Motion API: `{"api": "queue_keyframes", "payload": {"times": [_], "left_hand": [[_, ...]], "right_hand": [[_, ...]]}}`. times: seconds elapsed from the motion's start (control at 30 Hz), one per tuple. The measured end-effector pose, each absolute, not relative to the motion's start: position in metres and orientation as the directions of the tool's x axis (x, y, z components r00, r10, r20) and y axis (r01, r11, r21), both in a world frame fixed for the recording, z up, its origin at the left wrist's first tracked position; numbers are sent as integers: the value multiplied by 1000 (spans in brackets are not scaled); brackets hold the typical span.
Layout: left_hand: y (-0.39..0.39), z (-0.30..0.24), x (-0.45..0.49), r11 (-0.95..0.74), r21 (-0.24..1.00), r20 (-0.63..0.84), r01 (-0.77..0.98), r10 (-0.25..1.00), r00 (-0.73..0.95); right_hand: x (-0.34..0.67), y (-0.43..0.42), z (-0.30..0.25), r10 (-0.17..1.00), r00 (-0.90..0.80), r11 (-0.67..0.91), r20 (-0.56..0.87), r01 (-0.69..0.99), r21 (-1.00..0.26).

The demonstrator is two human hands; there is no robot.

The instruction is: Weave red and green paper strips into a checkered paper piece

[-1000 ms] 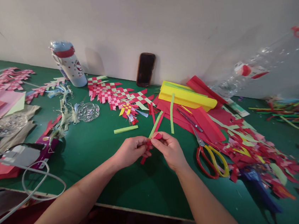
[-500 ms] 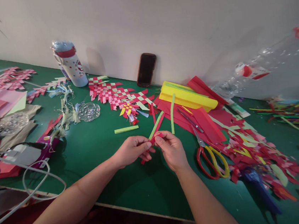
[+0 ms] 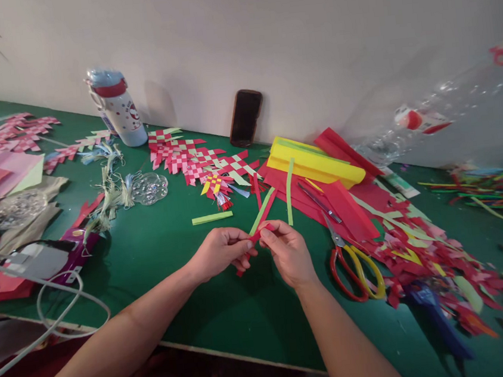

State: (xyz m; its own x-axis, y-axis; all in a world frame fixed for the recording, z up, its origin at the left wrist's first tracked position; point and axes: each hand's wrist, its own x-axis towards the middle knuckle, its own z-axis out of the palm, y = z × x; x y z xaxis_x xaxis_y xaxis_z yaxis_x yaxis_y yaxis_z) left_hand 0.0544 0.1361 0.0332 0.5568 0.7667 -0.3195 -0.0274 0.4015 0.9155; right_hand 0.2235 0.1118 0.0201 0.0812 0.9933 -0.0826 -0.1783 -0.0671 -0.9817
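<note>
My left hand [image 3: 226,252] pinches red and green paper strips [image 3: 263,209] between thumb and fingers, above the green table. Close on its right, my right hand [image 3: 289,253] grips a folded red part of the same strips. Their free ends point up and away from me, and a short red end hangs below my left fingers. How the strips are folded or crossed is hidden by my fingers. A loose green paper strip [image 3: 212,218] lies left of the hands. Another green strip [image 3: 291,191] rests on red paper beyond my right hand.
Scissors [image 3: 349,262] and a dark pen-like tool [image 3: 320,201] lie to the right, beside paper scraps [image 3: 433,253]. Woven paper fish [image 3: 194,158] lie behind the hands. A phone [image 3: 246,117] leans on the wall; a flask [image 3: 121,109] stands left. A white cable [image 3: 82,290] loops at left.
Almost nothing differs. Both hands keep their hold on the strips, with only a very slight shift of the fingers.
</note>
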Motion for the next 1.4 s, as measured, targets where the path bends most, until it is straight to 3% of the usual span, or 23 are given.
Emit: {"api": "queue_keyframes", "payload": {"times": [0.4, 1.4], "left_hand": [[136, 28, 54, 291, 954, -285, 72, 811, 511], [134, 30, 51, 147, 982, -189, 122, 835, 516]], "right_hand": [[230, 115, 14, 992, 111, -54, -66, -109, -993], [230, 113, 17, 989, 127, -63, -71, -65, -996]]}}
